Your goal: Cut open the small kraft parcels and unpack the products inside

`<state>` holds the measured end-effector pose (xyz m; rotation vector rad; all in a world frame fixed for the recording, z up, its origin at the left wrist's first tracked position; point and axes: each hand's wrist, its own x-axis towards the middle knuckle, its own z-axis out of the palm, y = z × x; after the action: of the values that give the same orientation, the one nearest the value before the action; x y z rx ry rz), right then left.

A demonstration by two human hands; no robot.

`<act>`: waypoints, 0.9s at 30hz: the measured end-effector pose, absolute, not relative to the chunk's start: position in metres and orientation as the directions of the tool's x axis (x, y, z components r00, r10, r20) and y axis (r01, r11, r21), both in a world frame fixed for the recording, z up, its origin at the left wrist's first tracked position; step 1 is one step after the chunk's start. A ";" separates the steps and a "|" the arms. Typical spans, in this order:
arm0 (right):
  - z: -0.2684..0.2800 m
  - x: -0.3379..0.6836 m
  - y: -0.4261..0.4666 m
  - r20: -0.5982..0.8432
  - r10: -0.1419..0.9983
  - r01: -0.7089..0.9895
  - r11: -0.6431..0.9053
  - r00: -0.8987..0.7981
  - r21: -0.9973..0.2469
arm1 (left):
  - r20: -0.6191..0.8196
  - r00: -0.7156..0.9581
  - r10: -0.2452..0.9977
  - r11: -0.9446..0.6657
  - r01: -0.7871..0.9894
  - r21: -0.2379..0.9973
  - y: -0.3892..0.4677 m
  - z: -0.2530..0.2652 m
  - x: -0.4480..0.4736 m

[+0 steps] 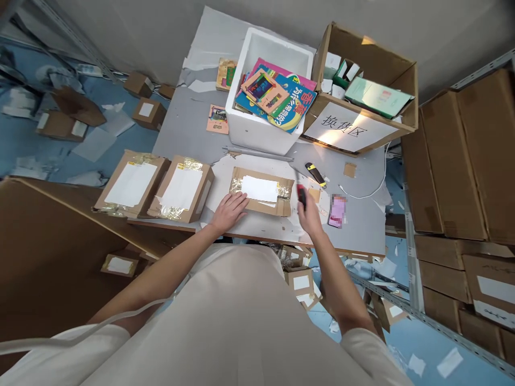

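A small taped cardboard box (263,209) with a white label lies in front of me on the grey table. My left hand (230,212) rests at its near left corner, palm down with the fingers stretched out. My right hand (309,217) is wrapped round a red and black utility knife (301,195), just off the box's right end. The knife's thin blade points away from me, apart from the box. A black and yellow box cutter (316,175) lies beyond the knife, and a phone (337,210) sits to the right.
Two taped boxes (131,182) stand at the table's left. Behind are a white foam box (257,131) of books and an open carton (410,102). A white cable (378,187) trails at right. Stacked cartons (446,171) flank the right side; boxes and paper litter the floor.
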<state>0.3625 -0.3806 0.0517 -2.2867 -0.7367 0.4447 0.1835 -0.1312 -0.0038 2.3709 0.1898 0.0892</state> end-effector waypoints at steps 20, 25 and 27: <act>0.099 0.382 -0.255 -0.554 0.831 0.987 -0.127 0.051 -0.099 | 0.230 0.964 0.132 -0.893 0.015 0.450 -0.134 -0.016 0.189; 0.106 0.376 -0.254 -0.618 0.779 0.989 -0.145 0.105 -0.015 | 0.192 0.970 0.152 -0.886 0.047 0.461 -0.136 -0.017 0.189; 0.112 0.371 -0.252 -0.622 0.773 0.989 -0.148 0.123 0.011 | 0.176 0.973 0.149 -0.892 0.056 0.448 -0.135 -0.016 0.189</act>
<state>0.3712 -0.2515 0.1121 -2.6309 -2.2572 0.9041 0.1891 -0.1350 -0.0163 2.6663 0.1464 0.2850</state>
